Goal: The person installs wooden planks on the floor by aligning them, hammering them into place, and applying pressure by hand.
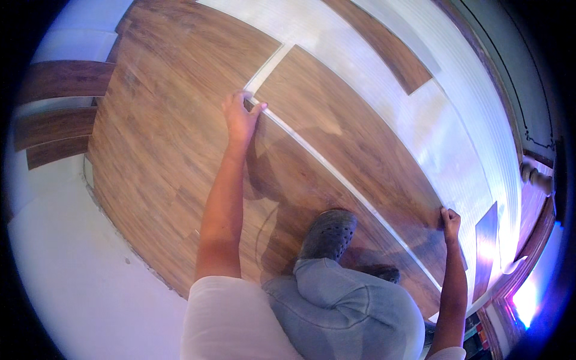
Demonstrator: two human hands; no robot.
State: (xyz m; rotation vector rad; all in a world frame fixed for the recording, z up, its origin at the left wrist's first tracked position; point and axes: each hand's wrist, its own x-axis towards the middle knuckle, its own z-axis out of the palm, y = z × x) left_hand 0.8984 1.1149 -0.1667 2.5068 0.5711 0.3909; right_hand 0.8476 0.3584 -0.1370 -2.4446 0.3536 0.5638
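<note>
A long brown wood-look floor plank (342, 132) lies slanting across the white underlay, beside the laid flooring (174, 102). A narrow pale gap (336, 165) runs between the two, with a wider one past the plank's far end. My left hand (240, 120) touches the flooring's edge at the corner where these gaps meet, its thumb and fingers spread apart. Toward the near right end of the plank, my right hand (450, 225) is closed on its outer edge; the fingertips are partly hidden.
White ribbed underlay (444, 138) stretches along the right, carrying another loose plank (384, 48) and a short piece (485, 246). Several planks (66, 81) lie at the left. My dark clog (330, 231) stands on the flooring. A bright light (525, 303) shines at lower right.
</note>
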